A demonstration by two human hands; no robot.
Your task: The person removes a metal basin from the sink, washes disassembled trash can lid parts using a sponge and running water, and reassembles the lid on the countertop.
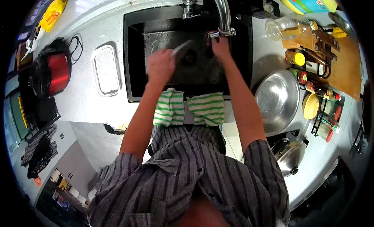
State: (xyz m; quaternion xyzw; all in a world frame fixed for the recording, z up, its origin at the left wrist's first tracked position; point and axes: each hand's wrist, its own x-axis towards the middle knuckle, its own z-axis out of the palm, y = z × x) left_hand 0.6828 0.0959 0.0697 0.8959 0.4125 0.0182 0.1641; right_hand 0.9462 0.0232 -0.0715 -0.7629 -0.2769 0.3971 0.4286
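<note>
My left hand (160,65) is closed over the left part of the black sink (247,63). A thin, pale, blade-like utensil (182,48) sticks out of it up and to the right, too smeared by motion to name its kind. My right hand (221,47) is at the end of the curved chrome faucet (223,12), right under its spout head. The fingers there are mostly hidden by the spout and shadow, so what they hold cannot be made out. Below my wrists, two green-striped cloths (169,107) hang over the sink's front edge.
A rectangular clear container or lid (106,70) lies on the left counter, near a red and black appliance (56,74). To the right stand a large metal bowl (277,102), several jars and bottles, a knife rack (325,47) and a lidded pot (291,158).
</note>
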